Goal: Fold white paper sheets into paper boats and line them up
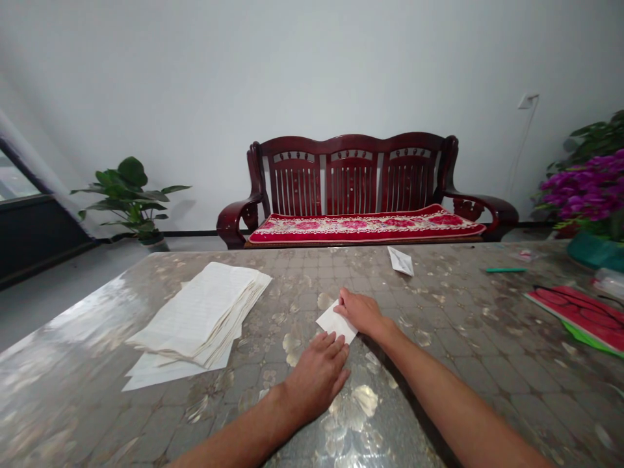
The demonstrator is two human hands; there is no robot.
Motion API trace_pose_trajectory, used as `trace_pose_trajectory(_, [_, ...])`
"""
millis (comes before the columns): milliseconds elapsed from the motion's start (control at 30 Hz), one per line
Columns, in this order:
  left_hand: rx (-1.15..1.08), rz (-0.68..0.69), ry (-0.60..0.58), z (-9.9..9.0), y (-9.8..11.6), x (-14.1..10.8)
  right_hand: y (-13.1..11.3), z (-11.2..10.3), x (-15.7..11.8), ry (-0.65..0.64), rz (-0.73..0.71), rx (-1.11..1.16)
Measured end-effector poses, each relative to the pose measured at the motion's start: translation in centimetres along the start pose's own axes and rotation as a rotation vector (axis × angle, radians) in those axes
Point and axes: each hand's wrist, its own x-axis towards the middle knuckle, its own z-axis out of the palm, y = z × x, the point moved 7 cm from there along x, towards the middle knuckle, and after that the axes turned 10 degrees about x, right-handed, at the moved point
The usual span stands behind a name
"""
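2 hands [316, 377] [358, 312], 2 folded papers [336, 323] [400, 260], 1 paper stack [199, 312]

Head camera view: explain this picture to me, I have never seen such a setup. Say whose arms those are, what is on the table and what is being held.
This picture comes from a camera worn on a person's head, looking forward and down, so the two arms reaching in from the bottom are that person's own. The left hand lies flat on the table, its fingertips at the edge of a small folded white paper. The right hand rests its fingers on that paper, which stays on the table. To the left lies a stack of lined paper sheets; further off lies another folded paper, and at the right a red sheet marked in black. Behind the table stands a dark wooden bench with a red cushion.
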Motion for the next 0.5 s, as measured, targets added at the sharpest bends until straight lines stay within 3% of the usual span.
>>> trace_pose_trajectory(267, [-0.06,0.021,0.064,-0.8,0.2,0.5,-0.3,0.6,1.0,0.017,-0.01,-0.085])
trace_pose_trajectory(500, [-0.061,-0.252,0.075,-0.3,-2.6,2.6,-0.1,1.2,0.8,0.083,0.029,-0.111])
